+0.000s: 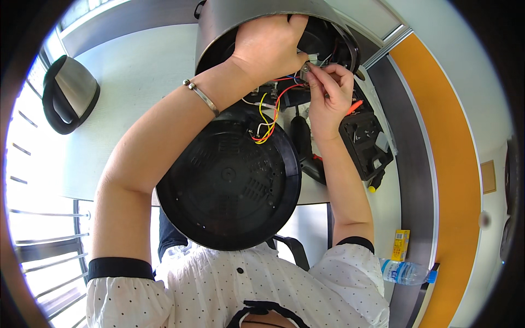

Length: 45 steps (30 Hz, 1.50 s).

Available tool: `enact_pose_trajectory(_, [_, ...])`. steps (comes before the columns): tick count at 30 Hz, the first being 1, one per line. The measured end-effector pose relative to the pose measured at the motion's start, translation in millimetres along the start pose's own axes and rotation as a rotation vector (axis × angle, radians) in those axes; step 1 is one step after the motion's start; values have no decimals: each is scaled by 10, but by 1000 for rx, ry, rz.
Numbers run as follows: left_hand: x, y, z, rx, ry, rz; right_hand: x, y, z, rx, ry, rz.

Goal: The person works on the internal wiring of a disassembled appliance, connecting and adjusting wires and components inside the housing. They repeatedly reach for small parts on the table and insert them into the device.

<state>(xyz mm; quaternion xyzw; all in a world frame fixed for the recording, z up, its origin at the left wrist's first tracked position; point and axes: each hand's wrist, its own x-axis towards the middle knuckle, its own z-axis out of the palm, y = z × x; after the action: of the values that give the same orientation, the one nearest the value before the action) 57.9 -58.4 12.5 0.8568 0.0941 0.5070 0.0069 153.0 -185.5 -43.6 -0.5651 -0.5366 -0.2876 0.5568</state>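
Observation:
A large metal pot-shaped appliance housing (224, 33) lies on its side, with its dark open end toward me. My left hand (270, 44) reaches across that opening. Its thumb rests by a small white connector (313, 57), and most of its fingertips are hidden. At the rim's lower right, my right hand (330, 90) is closed, pinching a small metal part (305, 69) between thumb and fingers. Red, yellow and white wires (268, 117) run from the housing to a round black base cover (227, 175) with vent slots, which is tilted toward my lap.
A black power drill (302, 139) lies between the cover and my right forearm. To its right sits an open black tool case (363, 136), with a yellow-tipped screwdriver (376, 181) nearby. A steel kettle (71, 93) is at left; a water bottle (404, 272) and yellow box (401, 244) are at lower right.

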Motion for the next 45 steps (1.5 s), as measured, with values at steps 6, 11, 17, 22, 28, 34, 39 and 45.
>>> enact_pose_trajectory(6, [4,11,-10,13,-29,1,-14,78,20,-264,16,-29])
enact_pose_trajectory(11, [6,15,-4,6,-11,-5,-61,114,95,-218,46,37])
enact_pose_trajectory(17, [7,36,-28,23,-49,-42,-49,57,210,-169,66,105])
enact_pose_trajectory(22, [10,-46,44,111,97,45,-66,104,246,-169,114,69])
enact_pose_trajectory(28, [4,-50,34,125,29,73,-72,125,245,-220,139,83])
enact_pose_trajectory(34, [-8,-56,-24,161,29,114,-39,48,290,-273,158,108])
enact_pose_trajectory(39, [-12,-58,-43,181,-7,122,-29,71,304,-231,178,105])
enact_pose_trajectory(45, [-4,-17,-30,177,-50,49,-12,48,316,-161,191,134])
